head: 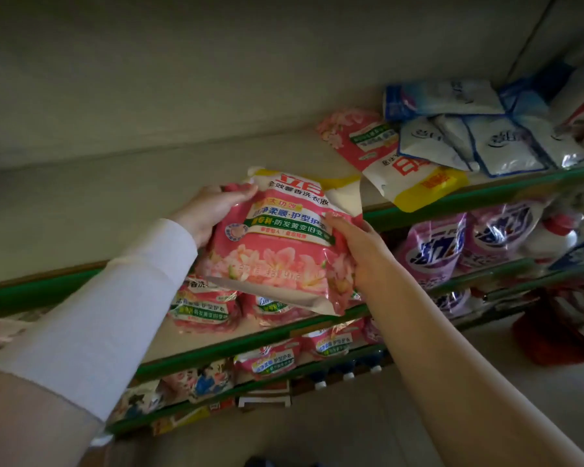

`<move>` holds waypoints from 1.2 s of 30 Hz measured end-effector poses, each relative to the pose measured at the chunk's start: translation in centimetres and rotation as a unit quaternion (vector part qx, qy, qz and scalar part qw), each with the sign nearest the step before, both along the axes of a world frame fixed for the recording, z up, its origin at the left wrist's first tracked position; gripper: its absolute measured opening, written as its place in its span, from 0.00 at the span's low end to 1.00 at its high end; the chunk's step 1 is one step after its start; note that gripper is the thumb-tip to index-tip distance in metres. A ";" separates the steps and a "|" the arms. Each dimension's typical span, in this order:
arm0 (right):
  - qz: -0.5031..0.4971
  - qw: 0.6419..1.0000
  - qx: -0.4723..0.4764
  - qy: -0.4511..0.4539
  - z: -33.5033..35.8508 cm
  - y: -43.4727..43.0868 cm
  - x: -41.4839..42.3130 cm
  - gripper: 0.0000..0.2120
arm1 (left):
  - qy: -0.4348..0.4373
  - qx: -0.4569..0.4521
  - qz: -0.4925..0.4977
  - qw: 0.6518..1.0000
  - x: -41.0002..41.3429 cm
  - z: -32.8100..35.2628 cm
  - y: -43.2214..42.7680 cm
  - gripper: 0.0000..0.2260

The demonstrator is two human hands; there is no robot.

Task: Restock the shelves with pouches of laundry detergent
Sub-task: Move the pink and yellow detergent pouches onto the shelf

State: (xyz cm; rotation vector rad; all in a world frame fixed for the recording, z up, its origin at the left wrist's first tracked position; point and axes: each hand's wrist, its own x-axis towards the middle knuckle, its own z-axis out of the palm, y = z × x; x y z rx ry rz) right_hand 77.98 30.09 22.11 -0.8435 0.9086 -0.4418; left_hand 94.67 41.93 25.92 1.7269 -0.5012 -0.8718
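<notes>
Both arms reach up and forward to the pink pouch. The left hand grips the pouch's upper left edge, with the thumb curled over the front near the top corner and the fingers out of sight behind it. Its forearm, in a white sleeve, rises from below and left of the pouch. The right hand holds the pouch's right edge, thumb laid along the front. The bare right forearm slants away below and right of the pouch.

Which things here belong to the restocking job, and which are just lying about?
Job: pink flowered plastic detergent pouch, left hand, right hand, green-edged top shelf.
Lying about: white-and-blue plastic bags, purple plastic pouches.
</notes>
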 end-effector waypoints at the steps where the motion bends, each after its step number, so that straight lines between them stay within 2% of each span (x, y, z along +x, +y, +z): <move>1: 0.018 1.000 0.001 0.004 0.1 0.0 -0.1 0.26 | 0.024 0.008 0.007 1.000 -0.4 0.0 0.6 0.09; 3: 0.060 0.998 0.002 0.019 0.2 0.1 -0.3 0.23 | 0.053 0.025 -0.006 0.998 -0.9 0.1 1.5 0.10; 5: 0.094 0.994 -0.024 0.039 0.1 -0.1 -0.3 0.17 | 0.069 0.014 -0.018 0.997 -1.4 0.0 2.0 0.07; 8: 0.114 0.990 -0.079 0.035 0.0 -0.2 -0.4 0.09 | 0.062 -0.008 0.038 0.997 -2.2 -1.1 2.2 0.05; 12: 0.117 0.979 -0.166 0.019 -0.3 -0.3 -0.6 0.16 | 0.044 -0.070 0.087 0.993 -2.9 -2.9 2.6 0.03; 17: 0.140 0.959 -0.244 0.010 0.1 -0.9 -0.5 0.10 | 0.046 -0.138 0.164 0.976 -4.4 -3.6 3.0 0.03; 22: 0.204 0.930 -0.305 0.009 -0.1 -2.0 0.7 0.09 | 0.041 -0.158 0.254 0.953 -6.7 -4.2 3.9 0.09; 25: 0.257 0.911 -0.321 -0.014 -0.5 -2.4 1.4 0.10 | 0.023 -0.176 0.322 0.930 -8.3 -4.8 4.5 0.11; 27: 0.289 0.900 -0.322 -0.044 -0.4 -2.3 1.5 0.10 | 0.007 -0.196 0.361 0.912 -9.5 -5.0 5.0 0.08; 31: 0.369 0.878 -0.289 -0.093 0.1 -0.8 1.2 0.12 | -0.017 -0.237 0.432 0.870 -12.7 -4.9 6.8 0.09; 35: 0.435 0.860 -0.244 -0.106 0.7 2.6 0.3 0.25 | -0.027 -0.256 0.507 0.823 -16.0 -4.6 9.8 0.09; 36: 0.444 0.855 -0.243 -0.112 0.8 3.6 0.1 0.24 | -0.030 -0.255 0.524 0.812 -16.8 -4.6 10.6 0.09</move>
